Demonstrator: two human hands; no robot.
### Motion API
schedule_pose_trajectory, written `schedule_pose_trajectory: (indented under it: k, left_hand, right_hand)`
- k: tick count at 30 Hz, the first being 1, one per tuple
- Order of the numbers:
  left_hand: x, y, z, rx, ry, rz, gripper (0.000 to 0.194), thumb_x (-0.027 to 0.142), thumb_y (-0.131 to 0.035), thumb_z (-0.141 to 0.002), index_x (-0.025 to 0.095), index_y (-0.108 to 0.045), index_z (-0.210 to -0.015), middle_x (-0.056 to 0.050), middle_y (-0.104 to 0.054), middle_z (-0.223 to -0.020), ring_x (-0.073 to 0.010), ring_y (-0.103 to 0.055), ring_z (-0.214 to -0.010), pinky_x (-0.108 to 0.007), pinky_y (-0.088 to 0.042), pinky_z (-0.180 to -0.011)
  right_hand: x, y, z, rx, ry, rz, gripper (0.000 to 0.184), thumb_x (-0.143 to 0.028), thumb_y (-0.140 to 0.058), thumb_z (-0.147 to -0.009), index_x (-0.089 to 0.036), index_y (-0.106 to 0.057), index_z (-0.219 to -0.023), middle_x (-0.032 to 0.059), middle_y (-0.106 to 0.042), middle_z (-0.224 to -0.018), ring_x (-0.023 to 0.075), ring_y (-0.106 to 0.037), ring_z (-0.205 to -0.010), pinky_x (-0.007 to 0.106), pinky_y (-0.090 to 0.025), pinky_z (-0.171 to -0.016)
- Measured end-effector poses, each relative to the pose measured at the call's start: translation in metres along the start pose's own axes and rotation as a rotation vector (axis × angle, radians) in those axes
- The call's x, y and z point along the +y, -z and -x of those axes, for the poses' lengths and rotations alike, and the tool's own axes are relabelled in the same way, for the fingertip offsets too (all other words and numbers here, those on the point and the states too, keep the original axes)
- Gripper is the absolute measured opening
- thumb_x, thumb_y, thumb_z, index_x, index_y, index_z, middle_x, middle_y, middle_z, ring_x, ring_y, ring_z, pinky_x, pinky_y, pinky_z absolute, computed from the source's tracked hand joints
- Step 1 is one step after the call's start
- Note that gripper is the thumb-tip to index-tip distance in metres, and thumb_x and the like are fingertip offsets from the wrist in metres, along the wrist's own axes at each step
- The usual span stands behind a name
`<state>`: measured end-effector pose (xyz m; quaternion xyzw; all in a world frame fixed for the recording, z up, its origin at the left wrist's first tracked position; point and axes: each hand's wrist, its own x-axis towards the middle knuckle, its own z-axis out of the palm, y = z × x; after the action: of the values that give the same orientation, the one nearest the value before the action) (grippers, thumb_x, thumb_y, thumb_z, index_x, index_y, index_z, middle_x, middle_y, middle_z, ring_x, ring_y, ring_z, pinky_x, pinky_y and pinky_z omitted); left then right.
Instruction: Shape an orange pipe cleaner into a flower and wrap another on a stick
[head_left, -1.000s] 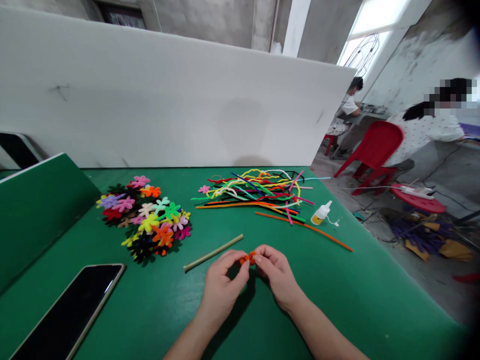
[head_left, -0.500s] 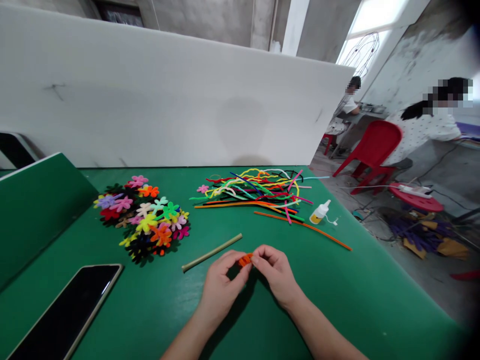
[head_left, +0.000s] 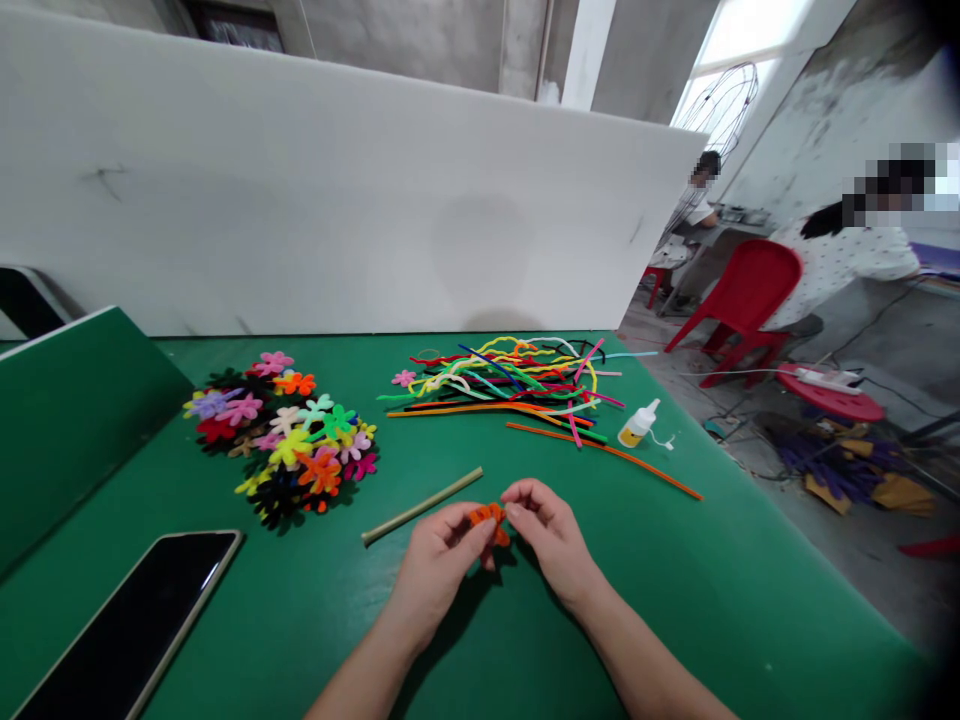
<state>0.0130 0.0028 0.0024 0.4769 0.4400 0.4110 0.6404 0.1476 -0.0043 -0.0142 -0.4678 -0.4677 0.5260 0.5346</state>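
A green table (head_left: 675, 560) lies under both hands. Beyond the grip and to its right spreads a loose heap of coloured pipe cleaners (head_left: 510, 385); beyond it to the left sits a cluster of finished pipe-cleaner flowers (head_left: 289, 435). A dark phone (head_left: 127, 625) lies well to the left, nearer the person than the grip. A pale green stick (head_left: 422, 507) rests just left of the grip, and a small glue bottle (head_left: 637, 426) stands farther off to the right. The left hand (head_left: 435, 565) and right hand (head_left: 551, 540) meet fingertip to fingertip, both pinching a small bent orange pipe cleaner (head_left: 489, 517) held between them just above the table.
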Motion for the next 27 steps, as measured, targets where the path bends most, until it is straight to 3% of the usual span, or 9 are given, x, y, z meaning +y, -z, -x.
schedule_pose_trajectory:
  k: [9,19,27]
  left_hand:
    - [-0.008,-0.001,-0.002,0.017,0.096,0.284,0.009,0.021,-0.062,-0.070,0.013,-0.061,-0.066,0.003,-0.053,-0.054,-0.0060,-0.043,-0.047,-0.018,-0.033,-0.046]
    - [-0.013,0.001,-0.005,-0.047,0.151,0.443,0.012,0.021,-0.060,-0.072,0.011,-0.060,-0.065,0.002,-0.055,-0.053,-0.0045,-0.042,-0.044,-0.017,-0.031,-0.046]
    - [-0.014,0.001,-0.005,-0.009,0.142,0.462,0.011,0.021,-0.062,-0.071,0.010,-0.062,-0.068,0.001,-0.055,-0.056,-0.0050,-0.043,-0.048,-0.017,-0.033,-0.048]
  right_hand:
    - [-0.001,-0.003,0.001,-0.124,-0.029,0.104,0.021,-0.030,-0.052,-0.075,-0.016,-0.047,-0.061,-0.0039,-0.039,-0.054,0.0087,-0.032,-0.050,0.022,-0.026,-0.047]
    - [-0.001,-0.002,0.001,-0.111,-0.052,0.032,0.027,-0.036,-0.053,-0.075,-0.014,-0.048,-0.059,-0.0046,-0.038,-0.051,0.0072,-0.030,-0.047,0.021,-0.023,-0.045]
    - [0.003,-0.003,0.004,-0.087,0.013,0.029,0.019,-0.029,-0.059,-0.072,-0.016,-0.050,-0.083,-0.0033,-0.045,-0.064,0.0074,-0.037,-0.051,0.020,-0.029,-0.047]
